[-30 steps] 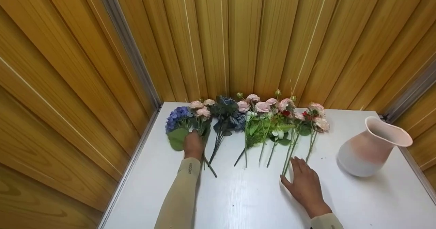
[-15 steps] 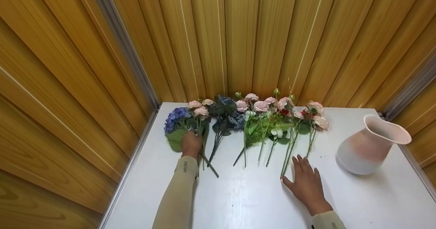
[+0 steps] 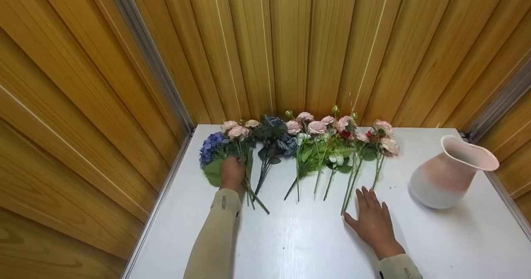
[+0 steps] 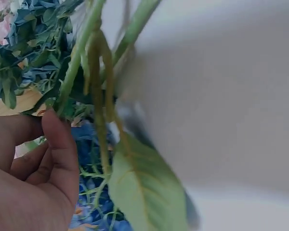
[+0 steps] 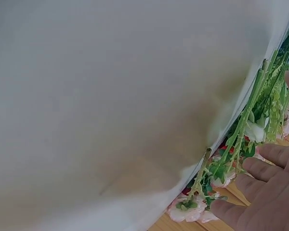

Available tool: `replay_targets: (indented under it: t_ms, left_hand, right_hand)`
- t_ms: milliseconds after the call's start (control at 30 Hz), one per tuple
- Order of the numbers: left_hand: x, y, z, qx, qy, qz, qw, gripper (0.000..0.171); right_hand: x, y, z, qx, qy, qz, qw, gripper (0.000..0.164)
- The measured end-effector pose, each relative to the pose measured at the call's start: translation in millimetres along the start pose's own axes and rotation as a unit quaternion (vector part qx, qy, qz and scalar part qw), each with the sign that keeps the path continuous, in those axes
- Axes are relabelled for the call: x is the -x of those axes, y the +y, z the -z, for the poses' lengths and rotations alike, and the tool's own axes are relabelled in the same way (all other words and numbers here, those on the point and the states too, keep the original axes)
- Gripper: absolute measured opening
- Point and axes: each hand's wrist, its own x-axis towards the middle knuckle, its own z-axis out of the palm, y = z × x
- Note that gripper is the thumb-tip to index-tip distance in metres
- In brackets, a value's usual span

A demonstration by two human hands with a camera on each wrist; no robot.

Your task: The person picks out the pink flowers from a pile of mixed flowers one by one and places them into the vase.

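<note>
At the left end of the flower row, my left hand pinches a green flower stem between thumb and fingers. Its pink blooms lean over the blue hydrangea. The hydrangea's broad leaf hangs beside the hand in the left wrist view. My right hand lies with straight, spread fingers at the right of the row. Its thumb is by the lower ends of two long stems, and its fingertips are close to the stem of the rightmost pale pink flower.
Dark blue flowers, pink roses and a green fern lie side by side along the back of the white table. A pink and white vase stands upright at the right. Wood-panelled walls border the table.
The pink blooms at the left have shifted slightly left toward the hydrangea, and their stem ends have swung right. My right hand stays nearly in place. The head view has drifted a little.
</note>
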Motion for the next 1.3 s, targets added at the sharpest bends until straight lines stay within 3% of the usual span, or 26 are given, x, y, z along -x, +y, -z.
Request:
replay_targets:
  t_ms: [200,433,567,633,733,900,1100,1300]
  left_hand:
    - [5.5,11.4,10.0,0.011,0.019,-0.002,0.9997,0.027]
    - [16.3,24.4,19.7,0.116,0.032,-0.013,0.9926,0.016]
    - [28.4,35.6,20.7,0.155,0.050,-0.022,0.9865,0.020]
    - [35.7,42.4,20.1,0.181,0.043,-0.021,0.9823,0.020]
    - [47.0,53.2,17.8,0.235,0.013,-0.012,0.9718,0.022]
    - [69.7,71.6,13.5,0.326,-0.051,0.018,0.9438,0.027]
    - [96.9,93.7,1.9,0.394,-0.075,0.005,0.9162,0.014]
    - [114.5,116.1,-10.3,0.418,-0.109,-0.010,0.9019,0.013]
  right_hand:
    - [-0.9,-1.9,1.3,-0.009,-0.012,-0.002,1.000,0.092]
    - [-0.1,-5.5,3.0,-0.003,-0.003,0.004,1.000,0.091]
    - [-1.4,-10.9,5.3,-0.005,-0.002,0.011,1.000,0.091]
    - [-2.6,-14.1,7.4,-0.005,0.001,0.016,1.000,0.090]
    - [-4.9,-18.5,10.9,-0.004,0.012,0.022,1.000,0.089]
    - [-9.3,-28.7,15.8,-0.008,0.027,0.032,0.999,0.088]
    - [-14.4,-53.6,21.1,-0.027,0.020,0.049,0.998,0.087]
    - [-14.5,-84.9,28.4,-0.073,0.008,0.083,0.994,0.085]
